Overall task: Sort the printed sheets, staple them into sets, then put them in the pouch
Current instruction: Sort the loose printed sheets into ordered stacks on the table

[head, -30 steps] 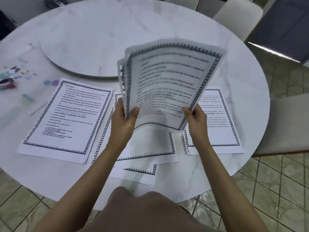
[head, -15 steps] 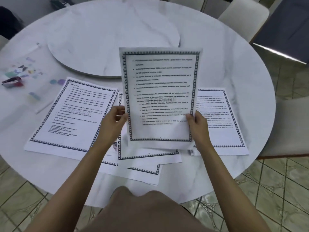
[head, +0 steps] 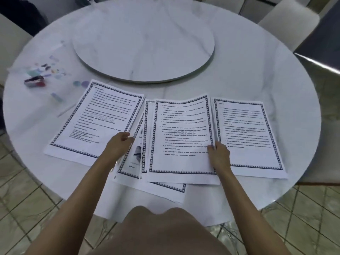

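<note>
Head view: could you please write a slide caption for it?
Right hand grips the middle sheet at the marble table; left hand rests by the left stack.

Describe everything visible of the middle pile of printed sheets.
The middle pile is white paper with a patterned border, bulleted text and a faint watermark. It lies on the table between the left pile and the right pile, its far edge slightly lifted. Lower sheets fan out leftward and toward the person, one showing a picture. The right hand pinches its right edge; the left hand lies at its fanned left side.
</note>
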`<state>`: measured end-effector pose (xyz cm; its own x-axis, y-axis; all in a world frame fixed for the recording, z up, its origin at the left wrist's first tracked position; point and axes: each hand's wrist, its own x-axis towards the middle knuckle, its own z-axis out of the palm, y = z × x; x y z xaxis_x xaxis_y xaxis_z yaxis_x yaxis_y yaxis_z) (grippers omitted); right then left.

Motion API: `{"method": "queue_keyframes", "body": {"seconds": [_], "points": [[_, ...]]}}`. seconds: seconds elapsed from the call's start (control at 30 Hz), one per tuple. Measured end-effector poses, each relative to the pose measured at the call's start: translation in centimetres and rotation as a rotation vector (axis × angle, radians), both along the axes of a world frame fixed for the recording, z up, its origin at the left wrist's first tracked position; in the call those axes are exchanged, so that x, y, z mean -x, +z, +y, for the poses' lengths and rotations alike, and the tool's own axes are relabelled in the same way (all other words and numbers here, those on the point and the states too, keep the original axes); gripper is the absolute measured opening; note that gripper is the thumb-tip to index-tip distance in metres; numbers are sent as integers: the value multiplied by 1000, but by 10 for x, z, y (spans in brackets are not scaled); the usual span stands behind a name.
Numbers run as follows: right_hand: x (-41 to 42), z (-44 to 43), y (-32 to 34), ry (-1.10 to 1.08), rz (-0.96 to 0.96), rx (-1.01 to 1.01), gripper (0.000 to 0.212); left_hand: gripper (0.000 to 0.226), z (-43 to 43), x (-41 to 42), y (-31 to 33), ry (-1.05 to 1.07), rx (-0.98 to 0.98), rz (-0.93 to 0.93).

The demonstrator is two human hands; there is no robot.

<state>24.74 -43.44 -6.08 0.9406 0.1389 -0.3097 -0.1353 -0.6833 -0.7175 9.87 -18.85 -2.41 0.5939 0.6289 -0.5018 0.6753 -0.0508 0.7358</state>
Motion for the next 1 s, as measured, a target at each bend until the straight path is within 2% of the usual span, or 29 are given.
{"method": "queue_keyframes", "body": {"seconds": [0.3,0.43,0.5,0.53,0.6,0.7,0.77,1.0], "points": [[0,-1,-3,-14,-17,18,27,37,-5,-13,3,-36,21,-1],[0,-1,-4,-19,-22,18,29,25,-22,-17,4,-171,-114,61],[0,-1,-3,-22,-21,15,30,30,-31,-19,5,-194,-185,66],[0,-1,-3,-26,-19,16,31,29,-34,-19,4,-190,-196,48],[1,0,-2,-31,-22,9,31,13,-39,-20,1,-161,-182,12],[3,0,-1,-40,-24,2,29,32,-39,-18,-6,-151,-196,-18],[4,0,0,-38,-21,3,28,36,-37,-14,-6,-140,-223,-52],[6,2,3,-42,-25,14,28,22,4,12,10,-7,-380,-112]]}}
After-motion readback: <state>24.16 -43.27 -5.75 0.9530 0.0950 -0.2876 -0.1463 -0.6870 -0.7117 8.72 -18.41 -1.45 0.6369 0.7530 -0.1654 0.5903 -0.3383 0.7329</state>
